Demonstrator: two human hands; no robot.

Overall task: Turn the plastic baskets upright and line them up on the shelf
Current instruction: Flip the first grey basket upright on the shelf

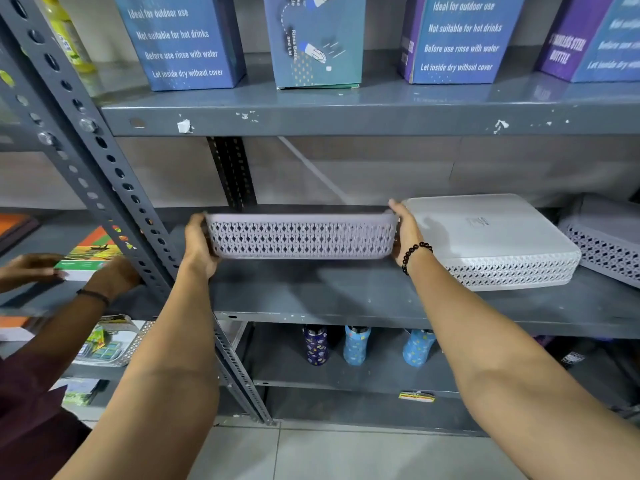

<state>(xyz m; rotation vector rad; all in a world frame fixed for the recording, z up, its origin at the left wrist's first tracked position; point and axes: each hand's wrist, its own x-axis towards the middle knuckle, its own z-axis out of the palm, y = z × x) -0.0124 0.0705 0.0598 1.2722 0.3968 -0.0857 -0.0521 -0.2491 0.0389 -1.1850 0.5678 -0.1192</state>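
Grey metal shelf (pixel 346 299): we clasp the lilac perforated plastic basket (pixel 301 237) upright, left hand (pixel 199 247), right hand (pixel 405 233); white perforated plastic basket (pixel 491 237) at 3 o'clock still inverted.

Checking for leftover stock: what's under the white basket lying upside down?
The white basket rests bottom-up on the grey shelf, beside the lilac basket held by both hands. Its solid base and lattice walls hide whatever is beneath.

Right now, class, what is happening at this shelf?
A person holds a lilac plastic basket by its two ends, left hand and right hand, just above the grey metal shelf. Beside it a white basket lies upside down, and a grey basket sits tilted at the far right.
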